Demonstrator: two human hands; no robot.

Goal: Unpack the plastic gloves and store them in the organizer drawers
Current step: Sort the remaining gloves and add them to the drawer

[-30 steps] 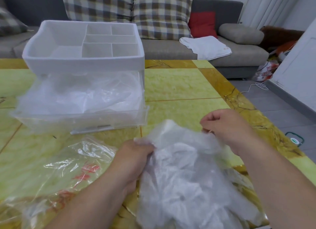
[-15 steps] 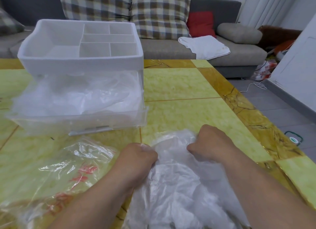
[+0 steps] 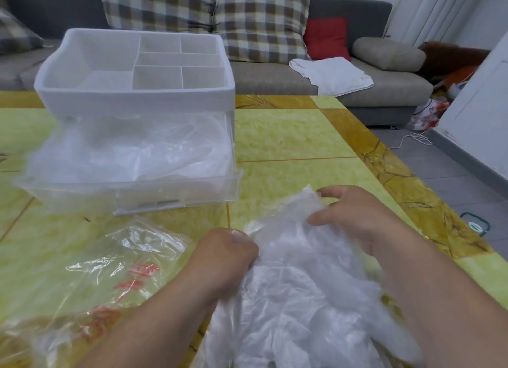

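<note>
A stack of thin clear plastic gloves (image 3: pixel 302 293) lies on the table in front of me. My left hand (image 3: pixel 228 255) grips the stack's left edge with curled fingers. My right hand (image 3: pixel 354 216) pinches the stack's top right corner between thumb and fingers. The white organizer (image 3: pixel 137 98) stands at the back left with its clear drawer (image 3: pixel 178 191) pulled out. More clear gloves (image 3: pixel 137 150) fill that drawer.
An empty clear packaging bag with red print (image 3: pixel 110 271) lies at the left front. The yellow-green table (image 3: pixel 288 139) ends at the right, above a grey floor. A grey sofa (image 3: pixel 371 87) with cushions stands behind.
My right hand has moved right and up, loosening from a fist to a pinch on the gloves' top corner. The left hand stays on the left edge.
</note>
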